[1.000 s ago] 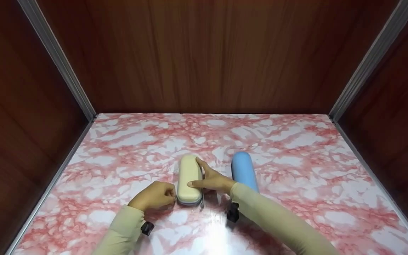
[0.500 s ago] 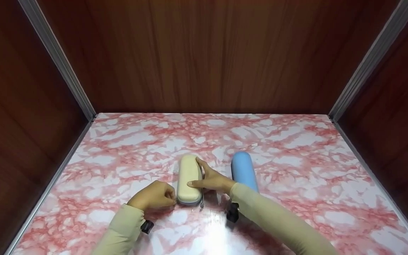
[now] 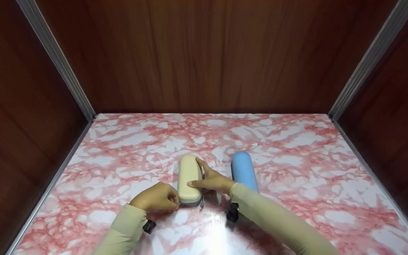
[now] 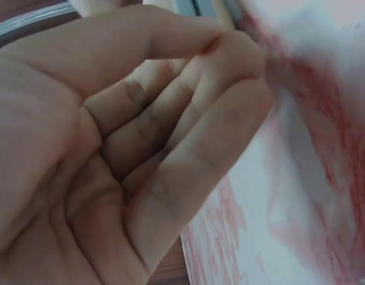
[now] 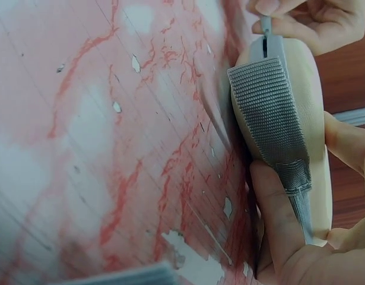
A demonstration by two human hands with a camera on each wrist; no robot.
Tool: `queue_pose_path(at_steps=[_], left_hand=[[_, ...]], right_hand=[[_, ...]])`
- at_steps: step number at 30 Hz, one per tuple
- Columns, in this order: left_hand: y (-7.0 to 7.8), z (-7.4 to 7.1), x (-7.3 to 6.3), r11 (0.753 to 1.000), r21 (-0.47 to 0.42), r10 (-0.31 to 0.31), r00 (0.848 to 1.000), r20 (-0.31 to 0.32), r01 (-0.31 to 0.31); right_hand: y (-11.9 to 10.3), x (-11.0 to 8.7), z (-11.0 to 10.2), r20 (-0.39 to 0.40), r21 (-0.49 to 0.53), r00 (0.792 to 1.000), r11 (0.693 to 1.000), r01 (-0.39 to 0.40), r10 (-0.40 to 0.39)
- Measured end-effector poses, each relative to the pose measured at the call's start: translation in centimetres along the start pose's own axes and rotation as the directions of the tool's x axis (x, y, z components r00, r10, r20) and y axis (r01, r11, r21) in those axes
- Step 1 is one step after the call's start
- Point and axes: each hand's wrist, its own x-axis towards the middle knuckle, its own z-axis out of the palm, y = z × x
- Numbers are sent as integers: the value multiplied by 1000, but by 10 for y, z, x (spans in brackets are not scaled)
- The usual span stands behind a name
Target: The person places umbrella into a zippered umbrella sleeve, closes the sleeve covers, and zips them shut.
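A cream zip-up case with rounded ends lies lengthwise on the table. My right hand holds it from the right side, thumb on its top near the close end. In the right wrist view, a grey woven strap runs along the case's side, by the right fingers. At the case's near left corner, my left hand pinches the small grey zipper pull between thumb and finger. The left wrist view shows this hand's curled fingers; the pull itself is hidden there.
To the right lies a similar blue case, its near end hidden behind the right forearm. The red-and-white marbled table is bounded by brown wood-grain panels at the back and both sides.
My left hand has shifted slightly right, around the near left corner of the cream case. The right hand and both cases stay in place.
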Motion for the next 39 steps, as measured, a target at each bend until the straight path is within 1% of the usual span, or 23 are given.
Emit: queue_pose_path(at_steps=[2,8,15,19,23,27,29,32,35,37,39], left_hand=[[0,0,0,1000,-14,-10,1000,9,10],[1,1,0,999,-34,-20,1000,10,20],[1,2,1,1000,-11,-12,1000,3,12],[-1,1,1,998,-46,-39,999,24,40],[-2,-2,1,995,-93,-37,999,34,40],[-3,-5,3,996,-84,-6,1000,-8,5],[-5,-6,5,998,-66,-1,999,-38,-1],[-8,-8,8,998,-60,-26,996,-85,21],[-13,-9,13,996,-78,-54,987,-152,42],[-16,-8,16,991,-116,-84,978,-192,63],[-19,-7,21,981,-177,-123,968,-218,85]], right_hand=[[1,1,-1,-3,-12,1000,1000,2,-2],[1,1,-1,-12,-28,1000,1000,0,0],[0,0,0,-10,-11,1000,1000,-7,7],[0,-1,1,-10,-8,1000,1000,-10,10],[0,0,1,-10,3,1000,1000,-6,6],[0,-1,1,3,23,1000,1000,-7,7],[1,-1,1,8,24,1000,1000,-7,7],[2,-1,1,16,30,1000,999,-10,10],[3,-1,0,19,38,1000,999,-5,5],[2,-1,0,22,45,1000,999,-5,4],[2,-1,0,20,33,1000,999,-4,4]])
